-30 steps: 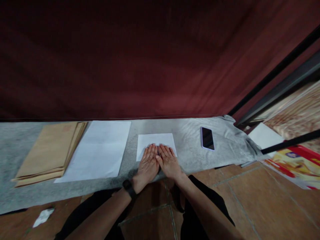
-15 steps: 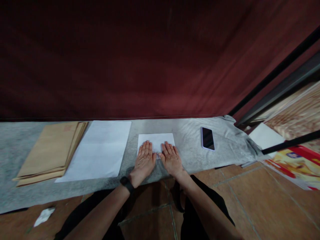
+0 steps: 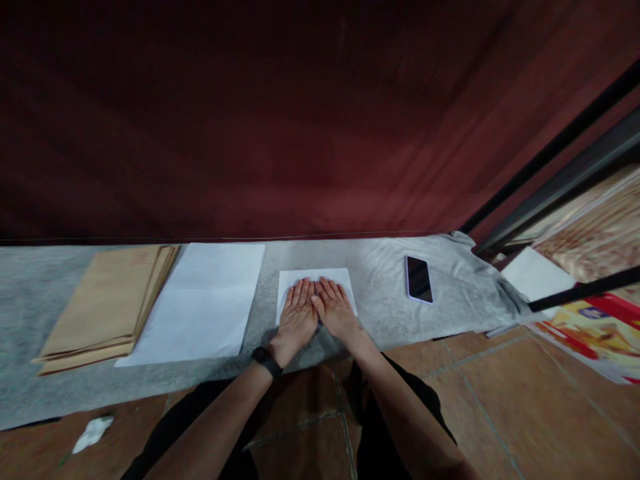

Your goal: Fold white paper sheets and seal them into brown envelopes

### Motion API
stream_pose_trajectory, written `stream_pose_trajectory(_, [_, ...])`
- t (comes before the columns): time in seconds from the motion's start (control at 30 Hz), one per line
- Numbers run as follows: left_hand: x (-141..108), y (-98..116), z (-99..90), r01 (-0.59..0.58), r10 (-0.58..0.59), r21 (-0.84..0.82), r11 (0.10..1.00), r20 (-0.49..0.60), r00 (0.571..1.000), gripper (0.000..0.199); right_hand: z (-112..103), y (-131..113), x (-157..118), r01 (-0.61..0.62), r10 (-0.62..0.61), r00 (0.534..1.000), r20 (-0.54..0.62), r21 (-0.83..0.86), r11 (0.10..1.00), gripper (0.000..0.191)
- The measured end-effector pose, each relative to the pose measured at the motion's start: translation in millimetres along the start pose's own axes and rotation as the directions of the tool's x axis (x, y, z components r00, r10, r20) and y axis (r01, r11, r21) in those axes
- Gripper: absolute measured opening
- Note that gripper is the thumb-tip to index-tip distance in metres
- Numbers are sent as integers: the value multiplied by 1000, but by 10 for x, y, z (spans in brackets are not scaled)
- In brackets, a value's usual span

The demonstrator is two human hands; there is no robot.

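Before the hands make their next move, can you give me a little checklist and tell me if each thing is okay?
1. Left hand flat on the small white rectangular paper: ok.
2. Right hand flat on that paper too: ok.
3. Paper's far edge resting on the grey fabric cloth: ok, it looks flat.
4. Paper's near edge lined up: cannot tell, the hands hide much of it.
5. Black-screened phone with a pale purple edge away from the hands: ok, it lies apart on the right.
6. Large white paper sheet away from the hands: ok, apart on the left.
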State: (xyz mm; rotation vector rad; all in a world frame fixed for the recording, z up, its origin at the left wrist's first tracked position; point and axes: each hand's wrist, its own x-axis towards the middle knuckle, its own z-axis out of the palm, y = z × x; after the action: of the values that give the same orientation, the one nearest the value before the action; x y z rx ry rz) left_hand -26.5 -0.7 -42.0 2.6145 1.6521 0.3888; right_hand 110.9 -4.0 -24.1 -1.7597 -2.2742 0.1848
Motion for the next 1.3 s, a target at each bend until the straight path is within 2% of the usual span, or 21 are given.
stream_pose_trajectory(0.27, [186, -135, 10, 121, -122, 10, 993, 24, 992, 60, 97, 125, 124, -72, 67, 995, -72, -72, 995, 50])
stream_pose_trajectory(0.4, [196, -191, -15, 155, -155, 25, 988, 6, 988, 61, 90, 220, 169, -122, 113, 987, -111, -84, 989, 50])
stream_pose_trajectory(0.57, [139, -152, -75, 178, -179, 52, 983, 7, 984, 60, 54, 307, 265, -151, 145, 985, -98, -55, 987, 49])
stream_pose_trajectory(0.83, [-94, 29, -121, 58, -60, 35, 998, 56, 997, 65, 59, 243, 431, -131, 132, 990, -47, 19, 991, 48])
stream_pose_trajectory(1.0, [-123, -69, -188, -18, 16, 14, 1000, 146, 989, 65, 1, 221, 470, -148, 151, 984, -97, 39, 988, 44])
stream_pose_trajectory(1.3, [-129, -219, -288, -97, 97, -10, 995, 187, 978, 57, -10, 288, 441, -161, 158, 980, -119, -10, 987, 38])
